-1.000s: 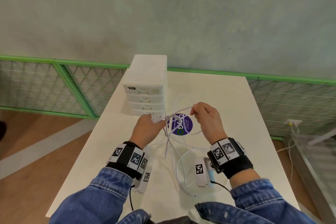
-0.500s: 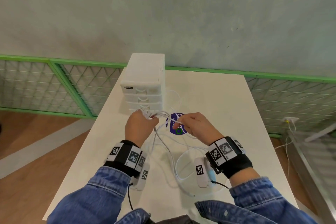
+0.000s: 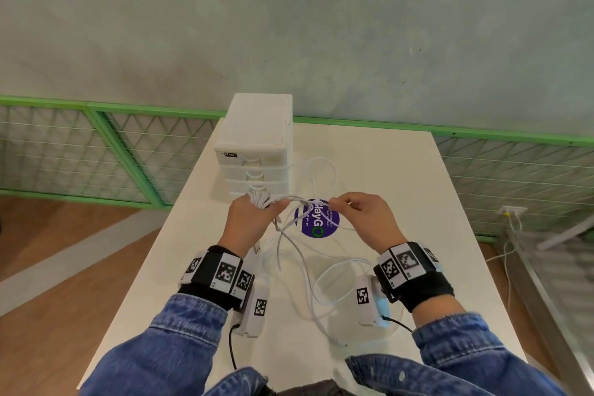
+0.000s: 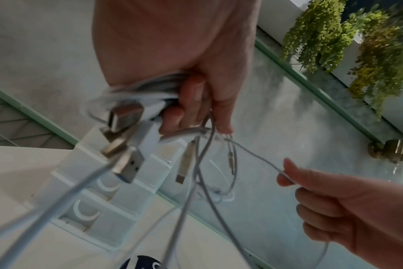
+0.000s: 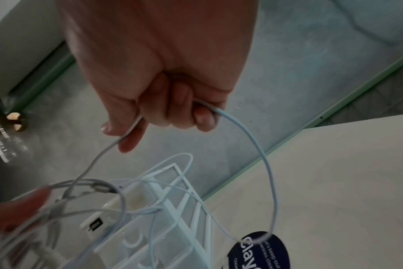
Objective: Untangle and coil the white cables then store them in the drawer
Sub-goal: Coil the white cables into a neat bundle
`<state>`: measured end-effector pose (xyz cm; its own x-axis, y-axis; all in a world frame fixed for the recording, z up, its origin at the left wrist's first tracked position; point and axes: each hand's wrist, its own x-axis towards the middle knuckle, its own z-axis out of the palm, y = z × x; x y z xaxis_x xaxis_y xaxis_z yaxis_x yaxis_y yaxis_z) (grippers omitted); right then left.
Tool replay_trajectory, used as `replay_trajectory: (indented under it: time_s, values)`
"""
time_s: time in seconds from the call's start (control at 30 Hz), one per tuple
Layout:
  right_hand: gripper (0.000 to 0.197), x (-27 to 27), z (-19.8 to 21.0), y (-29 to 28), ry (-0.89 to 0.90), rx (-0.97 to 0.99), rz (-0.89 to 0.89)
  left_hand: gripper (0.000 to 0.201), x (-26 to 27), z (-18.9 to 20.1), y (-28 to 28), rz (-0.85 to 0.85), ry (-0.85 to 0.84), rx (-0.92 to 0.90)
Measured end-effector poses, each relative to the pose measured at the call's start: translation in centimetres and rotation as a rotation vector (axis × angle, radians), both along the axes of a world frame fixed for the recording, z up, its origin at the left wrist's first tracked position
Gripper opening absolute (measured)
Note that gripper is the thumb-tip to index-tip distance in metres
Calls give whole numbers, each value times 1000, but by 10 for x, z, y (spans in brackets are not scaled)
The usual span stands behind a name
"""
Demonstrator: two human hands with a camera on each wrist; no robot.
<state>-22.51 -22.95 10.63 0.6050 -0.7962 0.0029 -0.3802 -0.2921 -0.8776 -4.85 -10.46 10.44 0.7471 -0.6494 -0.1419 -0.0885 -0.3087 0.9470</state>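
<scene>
Several tangled white cables (image 3: 300, 262) trail from my hands down onto the white table (image 3: 385, 177). My left hand (image 3: 262, 207) grips a coiled bundle of cable (image 4: 147, 89), with USB plugs (image 4: 127, 162) hanging below the fingers. To its right, my right hand (image 3: 339, 203) pinches one thin strand (image 4: 258, 158) between thumb and forefinger; the strand runs fairly straight to the left hand. In the right wrist view this cable (image 5: 268, 172) loops down from the fist. The white drawer unit (image 3: 255, 151) stands just behind my left hand, its drawers closed.
A round purple sticker (image 3: 317, 219) lies on the table under the hands. A loose cable loop (image 3: 328, 280) lies near my right wrist. Green mesh railing (image 3: 106, 151) and a grey wall bound the table's far side; wooden floor is at the left.
My right hand, which had come in close to the left hand half a second ago, has moved back out to the right, drawing the strand out between the hands. The left hand keeps its bundle.
</scene>
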Motion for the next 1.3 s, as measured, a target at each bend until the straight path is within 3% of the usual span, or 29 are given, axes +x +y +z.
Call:
replay_trajectory:
  time_s: [0.13,0.23,0.33,0.47,0.53,0.63,0.7,0.83,0.87,0.93,1.03,1.2,1.3]
  values:
    - [15,-14,-4,-12,-176,-63,-261,33,11,-2,5,121,43,-67]
    - [17,-27,-9,-21,-369,-14,-565,53,16,-1,10,172,13,-70]
    - [19,-32,-20,-27,-351,87,-661,54,13,4,11,127,-16,-54]
    - [40,-27,-34,-26,35,190,-455,51,3,14,6,27,-20,-35]
    - [50,-22,-35,-19,127,175,-384,60,-1,19,4,-34,-52,-44]
    - [30,-14,-20,-6,-33,48,-271,50,-5,26,3,-59,-106,-85]
    - [12,-8,-4,7,-159,82,-98,47,-7,29,2,-99,-113,-98]
    - [3,9,17,35,-196,169,179,34,-15,40,1,-122,-72,-134]
    - [10,14,17,41,-169,135,208,33,-16,42,1,-122,-61,-138]
    - [23,22,14,47,-109,54,214,35,-18,44,3,-118,-48,-144]
    - [22,26,9,49,-107,1,200,35,-19,46,5,-111,-20,-144]
    - [29,25,3,49,-29,55,215,32,-16,46,12,-75,-1,-147]
    - [24,24,3,50,-107,83,180,24,-13,47,16,-67,-22,-162]
